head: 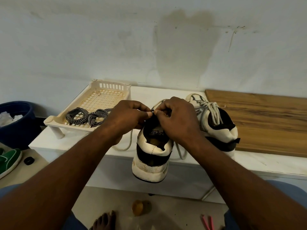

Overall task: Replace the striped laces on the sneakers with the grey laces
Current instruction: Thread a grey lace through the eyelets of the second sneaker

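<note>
Sneaker [150, 168] — left hand [131, 115], right hand [177, 117] pinching its grey lace [130, 141].

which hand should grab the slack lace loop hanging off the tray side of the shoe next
Left, probably. The left hand sits directly above the grey lace loop, on the tray's side of the near sneaker. The right hand would have to cross over the shoe. Both pinch the lace now.

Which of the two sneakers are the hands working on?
The nearer sneaker, its lace hanging loose; the other sneaker stands laced to its right.
</note>
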The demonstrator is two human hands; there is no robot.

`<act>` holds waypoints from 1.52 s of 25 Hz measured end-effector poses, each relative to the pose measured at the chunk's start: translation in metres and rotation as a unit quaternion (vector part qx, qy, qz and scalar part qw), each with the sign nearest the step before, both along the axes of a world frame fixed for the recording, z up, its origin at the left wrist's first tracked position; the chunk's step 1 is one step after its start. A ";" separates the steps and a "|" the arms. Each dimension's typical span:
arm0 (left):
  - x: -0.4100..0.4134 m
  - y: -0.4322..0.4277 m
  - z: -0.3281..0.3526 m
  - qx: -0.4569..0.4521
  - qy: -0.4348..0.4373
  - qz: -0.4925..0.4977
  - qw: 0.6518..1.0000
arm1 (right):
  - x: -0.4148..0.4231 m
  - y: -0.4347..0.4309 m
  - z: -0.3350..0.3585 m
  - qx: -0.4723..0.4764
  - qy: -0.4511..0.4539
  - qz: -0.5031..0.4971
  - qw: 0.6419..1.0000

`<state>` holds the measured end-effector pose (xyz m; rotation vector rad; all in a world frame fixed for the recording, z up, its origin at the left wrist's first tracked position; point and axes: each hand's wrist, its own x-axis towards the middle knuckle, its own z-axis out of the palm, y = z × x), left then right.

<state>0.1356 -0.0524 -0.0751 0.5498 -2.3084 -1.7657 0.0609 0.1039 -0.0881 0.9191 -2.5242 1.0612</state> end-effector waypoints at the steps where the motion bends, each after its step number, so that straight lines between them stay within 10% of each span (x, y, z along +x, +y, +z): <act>1: 0.000 0.001 0.000 0.007 0.001 -0.004 1.000 | 0.002 -0.001 -0.001 0.013 0.022 -0.007 1.000; 7: 0.005 0.005 0.002 0.029 0.014 -0.014 0.999 | 0.007 -0.002 0.002 0.105 0.149 -0.022 0.983; 24: 0.004 0.009 0.004 0.054 -0.005 0.005 0.999 | 0.004 0.006 -0.005 -0.049 0.019 0.028 0.998; 33: -0.005 0.019 0.000 0.071 0.043 0.078 0.993 | 0.003 0.008 -0.001 0.110 0.057 -0.013 0.992; 38: 0.007 -0.009 0.041 0.399 0.187 0.026 0.897 | 0.000 0.008 -0.005 0.134 0.040 -0.068 0.988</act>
